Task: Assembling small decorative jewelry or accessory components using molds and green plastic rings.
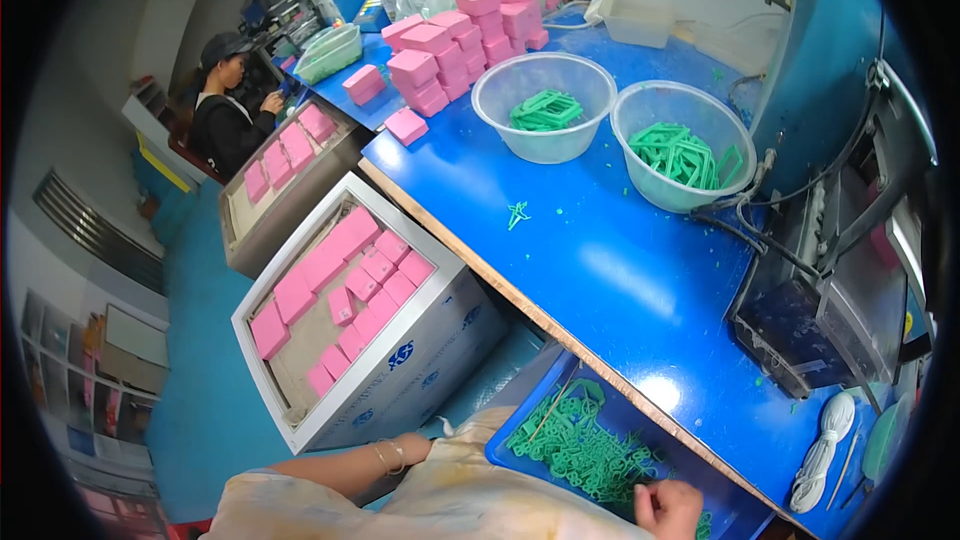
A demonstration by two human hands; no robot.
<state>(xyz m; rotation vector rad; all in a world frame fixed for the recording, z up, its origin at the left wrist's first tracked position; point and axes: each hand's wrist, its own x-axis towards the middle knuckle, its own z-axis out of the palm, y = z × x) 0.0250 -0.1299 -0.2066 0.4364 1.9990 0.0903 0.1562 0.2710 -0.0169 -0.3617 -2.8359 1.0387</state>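
My right hand (672, 508) is over the right part of a blue bin (497, 452), its fingers curled together at the green scraps. Whatever the fingertips hold is hidden. Small green wax-like pieces (590, 440) fill the bin, with a thin stick lying among them. My left hand (412, 448), with bracelets at the wrist, rests by my lap against the pale clothing; its fingers are out of sight. On the blue table (600, 270) stand two translucent bowls (545, 145) (680, 198) holding green frame-shaped pieces (545, 110). A small green scrap (516, 216) lies nearer the table's edge.
Pink blocks (425, 38) are stacked at the table's back; more lie on a white-framed cart (400, 370) to the left. A dark machine (830, 310) with cables stands right, near a white cord bundle (825, 450). A person (232, 115) works at the far left.
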